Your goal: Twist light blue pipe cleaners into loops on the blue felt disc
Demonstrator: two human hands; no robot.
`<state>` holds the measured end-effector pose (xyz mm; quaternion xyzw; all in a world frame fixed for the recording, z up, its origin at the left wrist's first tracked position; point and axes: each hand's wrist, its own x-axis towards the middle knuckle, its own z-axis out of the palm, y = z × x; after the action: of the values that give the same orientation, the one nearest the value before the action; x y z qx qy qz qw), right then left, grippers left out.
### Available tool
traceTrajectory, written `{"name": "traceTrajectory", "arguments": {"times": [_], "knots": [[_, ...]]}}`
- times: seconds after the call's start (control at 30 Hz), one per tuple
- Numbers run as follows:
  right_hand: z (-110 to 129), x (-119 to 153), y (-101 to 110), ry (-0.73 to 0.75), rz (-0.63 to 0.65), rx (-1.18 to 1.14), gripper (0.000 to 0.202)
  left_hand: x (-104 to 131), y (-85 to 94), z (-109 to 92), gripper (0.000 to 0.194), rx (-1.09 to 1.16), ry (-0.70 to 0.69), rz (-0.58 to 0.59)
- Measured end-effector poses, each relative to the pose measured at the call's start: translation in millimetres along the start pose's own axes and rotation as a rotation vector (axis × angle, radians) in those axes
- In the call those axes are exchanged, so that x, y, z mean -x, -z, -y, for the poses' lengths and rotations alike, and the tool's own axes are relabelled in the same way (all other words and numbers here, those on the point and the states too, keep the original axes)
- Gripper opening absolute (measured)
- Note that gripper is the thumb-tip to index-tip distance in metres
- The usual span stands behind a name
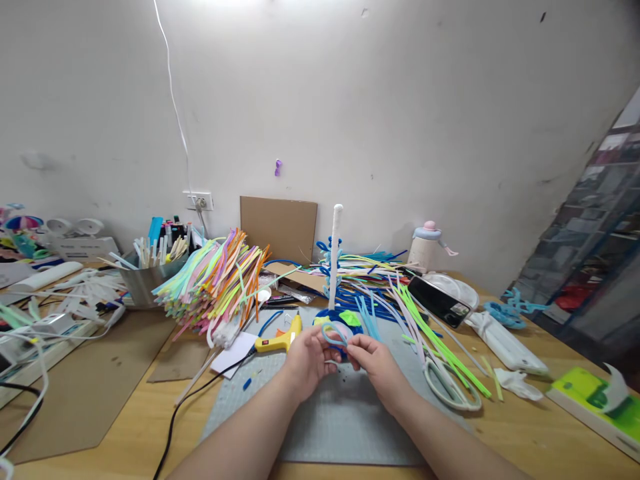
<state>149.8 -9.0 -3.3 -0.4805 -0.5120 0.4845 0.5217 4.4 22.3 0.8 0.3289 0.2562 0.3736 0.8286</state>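
Between my two hands is a light blue pipe cleaner (331,327) bent into a loop. My left hand (313,357) has its fingers curled round one side of the loop. The other side is pinched between the thumb and fingertips of my right hand (369,357). Just behind them stands a blue round base (353,319) with a green patch, and a tall white post (336,257) rises from it with blue curls alongside. A few light blue pipe cleaners (369,320) lie right of the base. My hands partly hide the base.
A yellow hot glue gun (280,339) lies left of my hands on a grey cutting mat (250,410). Green-handled scissors (453,387), a phone (439,300) and green pipe cleaners (440,343) lie right. A big pipe cleaner bundle (210,287) sits back left, a bottle (424,248) back right.
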Motion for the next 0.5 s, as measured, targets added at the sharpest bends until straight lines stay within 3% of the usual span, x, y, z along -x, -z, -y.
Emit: {"name": "traceTrajectory", "arguments": {"times": [0.13,0.23,0.5], "knots": [[7.8,4.1,-2.3,0.055,0.120,-0.030,0.021,1.2,-1.1,2.8,0.022,0.056,0.109,-0.054],[5.4,5.0,-3.5,0.061,0.202,-0.048,0.021,2.4,-3.1,8.7,0.018,0.001,0.125,0.006],[2.0,4.5,-1.7,0.031,0.221,-0.070,0.024,7.3,-8.7,8.5,0.024,0.014,0.168,0.086]]}}
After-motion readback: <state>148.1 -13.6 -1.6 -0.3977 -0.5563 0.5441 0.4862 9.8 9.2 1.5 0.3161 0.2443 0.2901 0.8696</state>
